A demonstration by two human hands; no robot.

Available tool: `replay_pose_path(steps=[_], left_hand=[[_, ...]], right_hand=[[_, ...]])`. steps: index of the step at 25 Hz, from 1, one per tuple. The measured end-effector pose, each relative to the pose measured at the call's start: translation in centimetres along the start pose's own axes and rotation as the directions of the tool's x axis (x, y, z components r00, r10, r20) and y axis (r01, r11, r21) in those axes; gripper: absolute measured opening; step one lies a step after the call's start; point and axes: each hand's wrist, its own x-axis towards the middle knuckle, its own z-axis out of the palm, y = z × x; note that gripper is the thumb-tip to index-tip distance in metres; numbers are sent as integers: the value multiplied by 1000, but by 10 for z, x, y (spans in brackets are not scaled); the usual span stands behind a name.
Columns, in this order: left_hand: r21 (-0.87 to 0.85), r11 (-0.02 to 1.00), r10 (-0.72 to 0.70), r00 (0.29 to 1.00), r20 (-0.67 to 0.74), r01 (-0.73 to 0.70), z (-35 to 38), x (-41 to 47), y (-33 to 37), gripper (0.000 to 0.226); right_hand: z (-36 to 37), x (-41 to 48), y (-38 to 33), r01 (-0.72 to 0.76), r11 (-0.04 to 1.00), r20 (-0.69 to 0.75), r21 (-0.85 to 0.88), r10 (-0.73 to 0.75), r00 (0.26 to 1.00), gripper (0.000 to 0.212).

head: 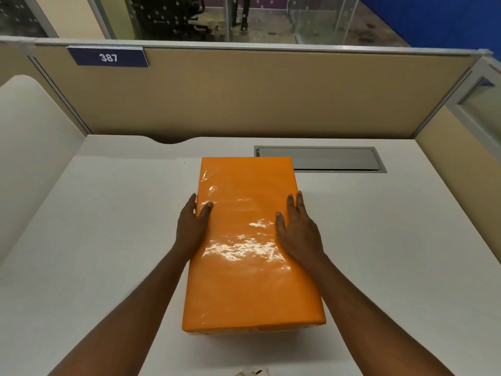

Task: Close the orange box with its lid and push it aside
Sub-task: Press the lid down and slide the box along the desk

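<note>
A glossy orange box (249, 267) stands in the middle of the white desk (95, 226) with its orange lid (244, 185) seated flat on top. My left hand (193, 226) clasps the lid's left edge, thumb lying on the top surface and fingers down the side. My right hand (296, 230) clasps the right edge the same way, with its thumb and a finger on top. Both hands sit about halfway along the box. The inside of the box is hidden.
A grey metal cable hatch (339, 158) is set into the desk behind the box on the right. Beige partition walls (244, 99) close off the back and right sides, with a blue sign reading 387 (108, 57). A small white object (252, 372) shows at the bottom edge.
</note>
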Motion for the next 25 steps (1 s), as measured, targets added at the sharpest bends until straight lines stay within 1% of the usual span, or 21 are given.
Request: replay_pose_path(steps=[2,5,6,7,8,10,11,12,14,16,17,18,19,20,21,23,25], left_hand=[[28,999,-32,995,-100,35,-1,-5,1,66],[42,999,11,972,-233,-1,-3,-18,8,63],[23,1000,10,963,-271,-4,-5,-22,10,61],[3,1000,-5,954,-301,6,-9,-28,11,60],[-8,1000,-27,949,-315,26,-14,-35,11,59],[-20,998,-66,957,-283,63,-27,-52,8,55],[-51,996,-87,963,-254,77,-33,-66,4,51],[-97,990,-118,966,-229,98,-37,-83,-1,46],[-185,972,-182,960,-213,143,-46,-120,-14,35],[-275,946,-236,949,-208,174,-49,-153,-28,21],[-317,928,-261,948,-181,195,-48,-166,-35,19],[-354,910,-276,953,-128,216,-46,-173,-40,24],[-387,889,-288,956,-55,245,-42,-178,-45,35],[-410,873,-278,960,22,262,-37,-180,-48,47],[-431,865,-245,966,83,256,-32,-180,-50,52],[-462,861,-177,977,119,213,-24,-175,-57,46],[-497,849,-131,983,131,180,-22,-168,-64,46]], right_hand=[[1,-1,1,-5,1000,18,-8,5,1000,68],[0,3,4,-21,1000,88,10,20,996,70],[-3,6,5,-21,998,109,56,15,994,70],[-6,7,6,-29,990,101,138,15,995,70],[-11,7,8,-49,968,61,248,35,998,68],[-20,-7,16,-120,875,-27,469,149,988,64],[-23,-19,23,-147,823,-25,549,192,981,63],[-25,-35,32,-157,782,3,604,194,981,63],[-22,-74,50,-130,708,84,694,100,991,63],[-13,-110,66,-124,620,171,775,-17,985,52],[-9,-124,72,-136,575,207,807,-60,976,49],[-6,-135,75,-161,521,237,838,-82,968,47],[-4,-142,75,-203,452,270,869,-89,959,45],[-4,-145,73,-250,380,302,891,-82,950,43],[-5,-144,69,-290,316,327,904,-70,943,41],[-5,-139,61,-348,219,361,912,-22,932,38],[-2,-134,55,-388,157,385,908,47,922,38]])
